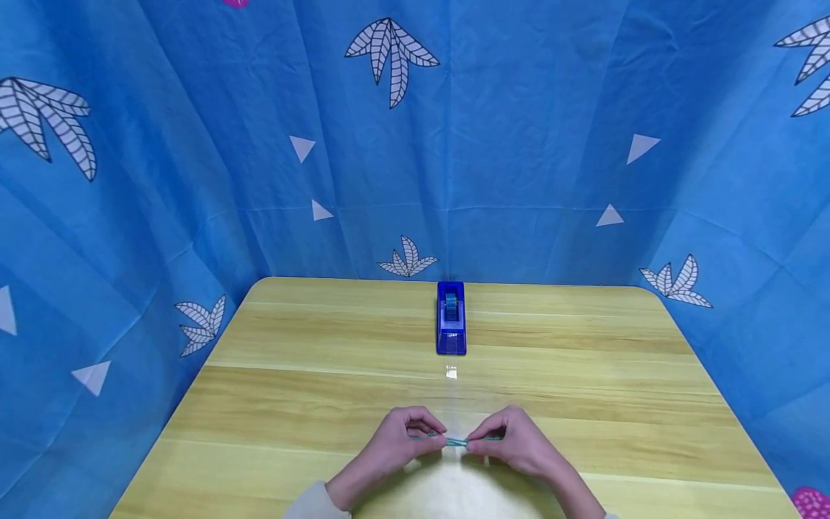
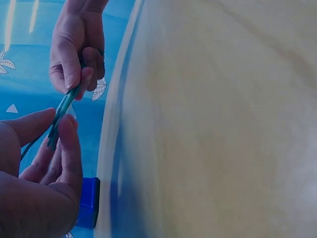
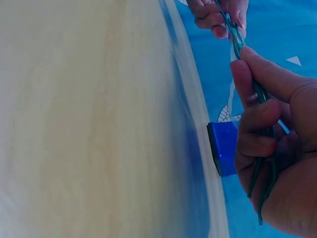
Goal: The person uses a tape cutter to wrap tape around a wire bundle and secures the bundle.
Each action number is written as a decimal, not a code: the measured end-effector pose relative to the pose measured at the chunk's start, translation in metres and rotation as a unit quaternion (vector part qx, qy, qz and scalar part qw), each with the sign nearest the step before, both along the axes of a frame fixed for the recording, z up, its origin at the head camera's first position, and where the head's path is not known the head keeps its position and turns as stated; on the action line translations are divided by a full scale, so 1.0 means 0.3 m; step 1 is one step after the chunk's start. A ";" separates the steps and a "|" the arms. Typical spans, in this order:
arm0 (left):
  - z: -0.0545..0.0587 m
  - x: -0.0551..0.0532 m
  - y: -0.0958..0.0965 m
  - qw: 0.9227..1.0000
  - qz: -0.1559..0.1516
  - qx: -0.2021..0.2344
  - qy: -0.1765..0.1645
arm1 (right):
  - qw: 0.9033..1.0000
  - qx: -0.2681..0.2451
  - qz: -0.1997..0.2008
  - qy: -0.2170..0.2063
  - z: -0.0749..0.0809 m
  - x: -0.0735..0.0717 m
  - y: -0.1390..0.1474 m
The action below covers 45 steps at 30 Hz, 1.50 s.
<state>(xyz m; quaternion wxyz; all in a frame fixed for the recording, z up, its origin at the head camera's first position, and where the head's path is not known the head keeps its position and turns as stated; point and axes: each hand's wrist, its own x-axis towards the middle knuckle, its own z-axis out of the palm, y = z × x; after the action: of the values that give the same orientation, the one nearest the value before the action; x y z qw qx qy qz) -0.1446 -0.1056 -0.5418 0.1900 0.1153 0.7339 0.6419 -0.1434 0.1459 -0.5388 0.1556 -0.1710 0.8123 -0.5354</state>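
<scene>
You have the green cord bundle (image 1: 457, 442) between your two hands, above the tabletop (image 1: 292, 404), midway between its left and right edges and well apart from its far edge. Your left hand (image 1: 411, 435) pinches one end between thumb and fingertips; your right hand (image 1: 512, 441) grips the other, thumb against the forefinger and the other fingers curled. A short stretch of the bundle shows between your fingertips, which are close but apart.

Ahead of you, a clear tape strip (image 1: 451, 373) runs from the blue tape dispenser (image 1: 451, 340) to that exposed stretch, appearing to meet it there. The dispenser stands upright near the middle of the tabletop's far edge, its tape roll (image 1: 451, 303) seated inside. Behind that edge hangs a blue curtain (image 1: 519, 144) printed with white leaves and triangles. Your fingers cover much of the bundle.

The cords are thin, dark green and somewhat glossy, lying side by side where you hold them. Loose ends hang past your right palm, and a thin strand trails from your left fingers.
</scene>
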 end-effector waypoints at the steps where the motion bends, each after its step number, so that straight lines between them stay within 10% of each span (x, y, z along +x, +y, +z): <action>1: 0.001 -0.001 0.000 1.000 0.000 0.006 -0.009 | 1.000 0.006 -0.006 0.008 0.001 -0.002 0.000; 14: 0.010 -0.008 0.005 0.997 -0.007 0.054 -0.045 | 0.999 0.024 -0.001 0.040 0.001 -0.013 0.002; 26: 0.002 -0.011 0.003 0.999 0.000 0.040 -0.020 | 0.996 0.001 0.079 -0.045 0.007 -0.035 0.035; 45: -0.006 -0.037 -0.002 0.999 -0.006 0.018 -0.029 | 0.996 0.030 0.003 0.081 0.000 -0.034 0.016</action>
<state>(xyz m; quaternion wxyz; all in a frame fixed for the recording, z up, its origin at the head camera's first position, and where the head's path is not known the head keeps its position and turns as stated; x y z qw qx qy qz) -0.1556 -0.1062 -0.5435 0.2130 0.1042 0.7156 0.6571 -0.1537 0.1506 -0.5389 0.0958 -0.2120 0.8375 -0.4944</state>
